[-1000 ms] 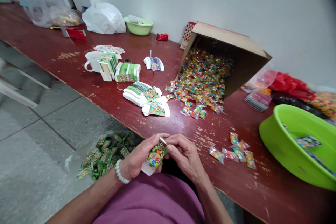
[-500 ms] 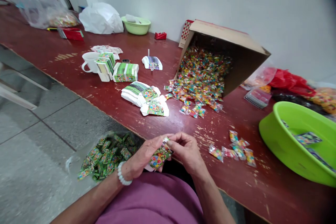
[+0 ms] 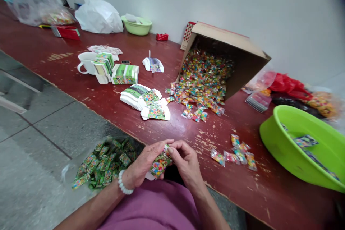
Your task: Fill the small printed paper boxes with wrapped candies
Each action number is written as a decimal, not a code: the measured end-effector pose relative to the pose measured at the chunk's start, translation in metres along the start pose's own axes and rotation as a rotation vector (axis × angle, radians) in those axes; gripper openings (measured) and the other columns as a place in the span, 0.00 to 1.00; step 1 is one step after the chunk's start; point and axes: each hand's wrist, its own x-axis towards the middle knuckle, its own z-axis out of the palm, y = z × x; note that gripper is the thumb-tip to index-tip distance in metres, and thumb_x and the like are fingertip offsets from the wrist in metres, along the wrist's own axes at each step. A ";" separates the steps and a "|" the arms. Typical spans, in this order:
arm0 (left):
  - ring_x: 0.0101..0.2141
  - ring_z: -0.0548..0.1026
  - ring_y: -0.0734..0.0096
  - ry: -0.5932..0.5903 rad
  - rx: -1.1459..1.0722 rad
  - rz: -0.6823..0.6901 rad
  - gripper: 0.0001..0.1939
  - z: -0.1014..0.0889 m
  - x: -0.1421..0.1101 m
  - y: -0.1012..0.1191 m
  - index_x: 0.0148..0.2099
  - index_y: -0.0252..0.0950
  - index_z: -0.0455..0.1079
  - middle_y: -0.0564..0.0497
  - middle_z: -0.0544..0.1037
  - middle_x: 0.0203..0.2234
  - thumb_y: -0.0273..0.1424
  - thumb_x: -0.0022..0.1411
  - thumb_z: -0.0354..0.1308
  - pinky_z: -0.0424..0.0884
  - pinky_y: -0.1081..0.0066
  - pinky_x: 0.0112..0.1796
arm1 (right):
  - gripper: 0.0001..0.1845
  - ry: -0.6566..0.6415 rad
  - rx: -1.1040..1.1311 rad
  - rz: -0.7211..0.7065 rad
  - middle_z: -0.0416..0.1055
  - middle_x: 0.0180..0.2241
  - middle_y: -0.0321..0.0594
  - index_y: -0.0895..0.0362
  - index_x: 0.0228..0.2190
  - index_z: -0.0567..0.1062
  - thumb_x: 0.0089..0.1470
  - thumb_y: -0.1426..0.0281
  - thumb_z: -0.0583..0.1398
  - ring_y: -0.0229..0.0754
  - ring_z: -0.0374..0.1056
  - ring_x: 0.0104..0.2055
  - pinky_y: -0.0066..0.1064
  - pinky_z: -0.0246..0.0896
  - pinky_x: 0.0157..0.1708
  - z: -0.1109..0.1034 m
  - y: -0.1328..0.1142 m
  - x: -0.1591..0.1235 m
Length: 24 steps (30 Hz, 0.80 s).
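Both hands meet over my lap at the table's near edge. My left hand (image 3: 144, 163), with a white bead bracelet on the wrist, is wrapped round a small green printed box (image 3: 159, 164). The fingers of my right hand (image 3: 184, 160) pinch the box's top end. Several small sweet packets (image 3: 234, 152) lie on the red table (image 3: 81, 79) just right of my hands. A tipped cardboard box (image 3: 237, 57) spills a heap of wrapped sweets (image 3: 202, 86) further back.
Flat box blanks (image 3: 144, 100) lie in stacks at mid table, with folded boxes (image 3: 125, 73) and a white cup (image 3: 86, 63) behind. A bright green basin (image 3: 304, 147) sits at the right. A clear bag of finished green boxes (image 3: 105, 161) rests below the table's edge on the left.
The box has turned a little in my hands and my fingers have shifted along its top end. The view has drifted slightly, nothing on the table has moved.
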 end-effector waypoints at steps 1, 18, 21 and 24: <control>0.19 0.71 0.75 -0.003 0.014 0.006 0.30 -0.001 0.000 0.001 0.63 0.37 0.66 0.46 0.79 0.33 0.49 0.65 0.53 0.67 0.75 0.19 | 0.13 0.001 0.031 0.052 0.70 0.25 0.34 0.56 0.28 0.75 0.54 0.58 0.65 0.37 0.64 0.25 0.28 0.62 0.26 0.000 0.001 0.000; 0.40 0.77 0.63 0.113 -0.039 0.071 0.19 -0.012 0.004 -0.009 0.51 0.37 0.75 0.45 0.79 0.44 0.42 0.64 0.56 0.72 0.75 0.28 | 0.10 -0.149 -0.543 -0.449 0.75 0.34 0.43 0.52 0.34 0.78 0.63 0.68 0.57 0.45 0.70 0.39 0.36 0.65 0.41 0.003 -0.003 0.003; 0.31 0.78 0.66 0.080 -0.047 0.052 0.23 -0.010 0.008 -0.011 0.58 0.38 0.68 0.47 0.79 0.36 0.45 0.66 0.53 0.72 0.73 0.28 | 0.09 -0.182 -0.538 -0.369 0.76 0.36 0.42 0.52 0.32 0.78 0.61 0.66 0.58 0.44 0.71 0.40 0.34 0.66 0.43 -0.022 -0.001 0.028; 0.25 0.78 0.69 0.059 -0.045 -0.014 0.26 -0.013 0.008 -0.015 0.58 0.39 0.64 0.49 0.79 0.31 0.50 0.65 0.53 0.70 0.73 0.26 | 0.14 0.209 -0.684 -0.218 0.76 0.40 0.42 0.54 0.41 0.77 0.60 0.61 0.57 0.45 0.71 0.41 0.35 0.66 0.44 -0.073 0.001 0.073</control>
